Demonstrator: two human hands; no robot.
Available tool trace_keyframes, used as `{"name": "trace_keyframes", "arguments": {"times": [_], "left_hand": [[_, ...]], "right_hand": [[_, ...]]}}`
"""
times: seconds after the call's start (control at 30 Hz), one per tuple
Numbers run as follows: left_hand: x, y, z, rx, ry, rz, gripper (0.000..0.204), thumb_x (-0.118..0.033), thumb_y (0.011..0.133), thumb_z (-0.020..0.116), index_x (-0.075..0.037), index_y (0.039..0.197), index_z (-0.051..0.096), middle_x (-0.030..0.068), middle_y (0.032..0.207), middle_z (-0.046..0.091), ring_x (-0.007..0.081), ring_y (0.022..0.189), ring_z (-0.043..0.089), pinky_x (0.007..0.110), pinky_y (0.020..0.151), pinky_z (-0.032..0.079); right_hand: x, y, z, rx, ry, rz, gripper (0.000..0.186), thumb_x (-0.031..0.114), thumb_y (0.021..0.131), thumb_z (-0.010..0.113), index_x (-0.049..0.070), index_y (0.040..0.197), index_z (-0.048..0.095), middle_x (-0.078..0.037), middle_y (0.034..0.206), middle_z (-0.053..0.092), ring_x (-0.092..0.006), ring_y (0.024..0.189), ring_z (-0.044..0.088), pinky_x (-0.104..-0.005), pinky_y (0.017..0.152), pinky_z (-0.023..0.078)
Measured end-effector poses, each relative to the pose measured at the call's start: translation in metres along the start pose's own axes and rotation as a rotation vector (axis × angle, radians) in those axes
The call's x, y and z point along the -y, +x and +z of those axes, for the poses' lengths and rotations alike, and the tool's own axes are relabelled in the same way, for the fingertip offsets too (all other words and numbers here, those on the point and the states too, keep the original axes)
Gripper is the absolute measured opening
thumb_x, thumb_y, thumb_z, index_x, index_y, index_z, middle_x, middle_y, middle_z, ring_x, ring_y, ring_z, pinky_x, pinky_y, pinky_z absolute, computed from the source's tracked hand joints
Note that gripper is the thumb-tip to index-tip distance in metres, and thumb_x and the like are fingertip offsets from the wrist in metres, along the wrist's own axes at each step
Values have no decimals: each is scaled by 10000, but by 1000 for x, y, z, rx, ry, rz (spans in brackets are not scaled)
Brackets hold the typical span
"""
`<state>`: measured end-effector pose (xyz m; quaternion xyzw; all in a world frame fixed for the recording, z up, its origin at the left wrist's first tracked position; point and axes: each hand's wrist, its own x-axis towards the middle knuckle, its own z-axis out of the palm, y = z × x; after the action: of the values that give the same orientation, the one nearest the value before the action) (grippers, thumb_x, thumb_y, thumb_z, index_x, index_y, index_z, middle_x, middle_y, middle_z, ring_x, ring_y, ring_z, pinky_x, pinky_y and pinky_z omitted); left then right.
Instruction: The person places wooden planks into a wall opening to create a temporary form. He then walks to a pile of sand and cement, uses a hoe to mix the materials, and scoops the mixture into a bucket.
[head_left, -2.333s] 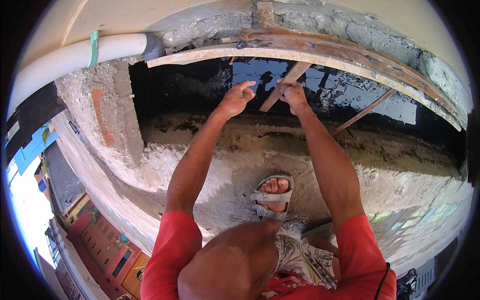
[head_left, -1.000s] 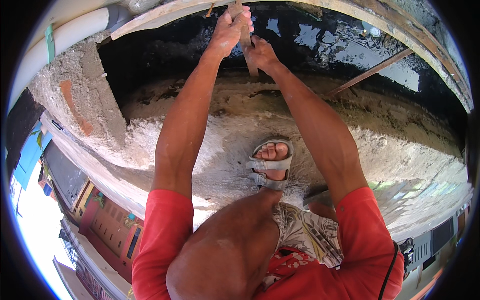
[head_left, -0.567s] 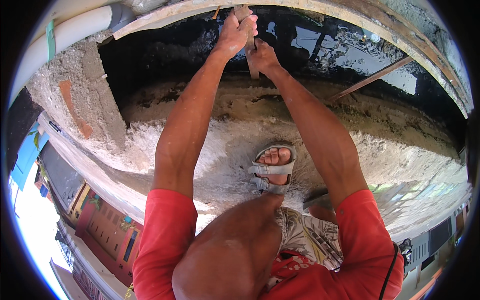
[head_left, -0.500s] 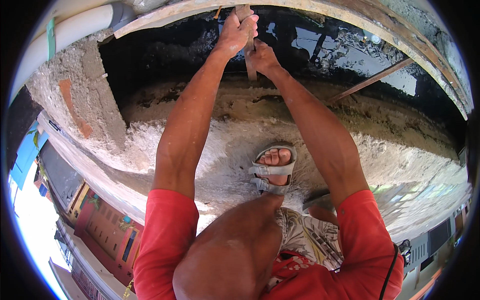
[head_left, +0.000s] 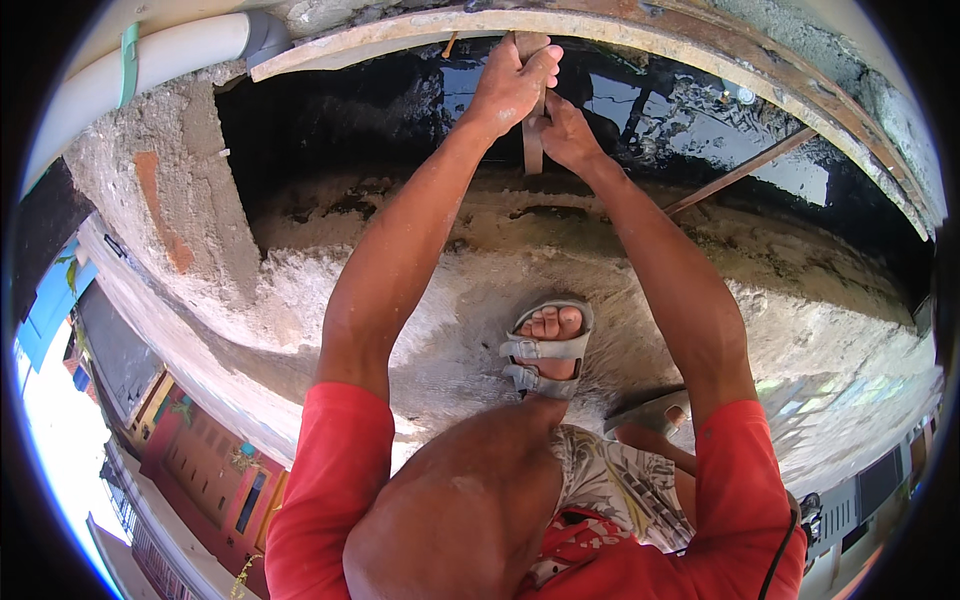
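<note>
– Rough concrete [head_left: 500,265] underfoot, with a sandal [head_left: 545,347] planted on it. What's past the foot?

– A slat [head_left: 533,152]: flat, narrow, brown wood, nearly upright in view. It's over the dark gap [head_left: 320,120], lower end by the concrete's far edge; whether they touch, I can't tell.

– And the hands?

– Right hand [head_left: 570,132]: fingers closed on the slat's edge, partly hidden. Left hand [head_left: 508,85]: fingers wrapped round it higher up, covering part of its length.

– Anything in the way?

– A thin strut [head_left: 740,171] slants over the gap to the right, with black, shiny water [head_left: 685,130] below. Farther off, a long pale board [head_left: 640,34] crosses by the slat's top, and a white pipe [head_left: 185,55] runs off left.
</note>
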<state>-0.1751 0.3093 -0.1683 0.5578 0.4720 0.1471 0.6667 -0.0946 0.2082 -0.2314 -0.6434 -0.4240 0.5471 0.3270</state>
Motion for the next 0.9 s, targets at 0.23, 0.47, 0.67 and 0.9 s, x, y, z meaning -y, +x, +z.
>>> {"name": "trace_keyframes", "arguments": {"times": [0.23,0.47,0.67,0.9], "left_hand": [[-34,-25,28,40,24,42,444,-360,918,478,23,1141,456,52,809,564,125,753,550,281,722,455],[-48,-37,42,121,126,133,429,-380,901,489,12,1074,489,59,783,557,128,737,537,289,697,452],[-59,-28,59,217,217,101,412,-395,885,510,10,963,525,67,739,562,142,648,549,305,622,468],[-63,-21,52,204,347,45,382,-401,879,521,-20,875,552,40,697,553,129,631,544,300,619,464]], "right_hand": [[17,-42,-26,-32,99,-89,312,68,825,430,-49,1114,438,-244,979,570,-409,920,554,-417,814,414],[28,-55,-46,70,207,-16,317,107,830,517,-30,1114,486,-133,1009,582,-221,919,542,-361,839,420],[45,-69,-51,100,337,89,294,136,862,521,-18,1111,501,-109,1049,567,-221,990,510,-363,900,380],[42,-64,-48,122,371,28,258,114,871,495,-18,1093,505,-98,1050,561,-213,1004,498,-360,912,363]]}}
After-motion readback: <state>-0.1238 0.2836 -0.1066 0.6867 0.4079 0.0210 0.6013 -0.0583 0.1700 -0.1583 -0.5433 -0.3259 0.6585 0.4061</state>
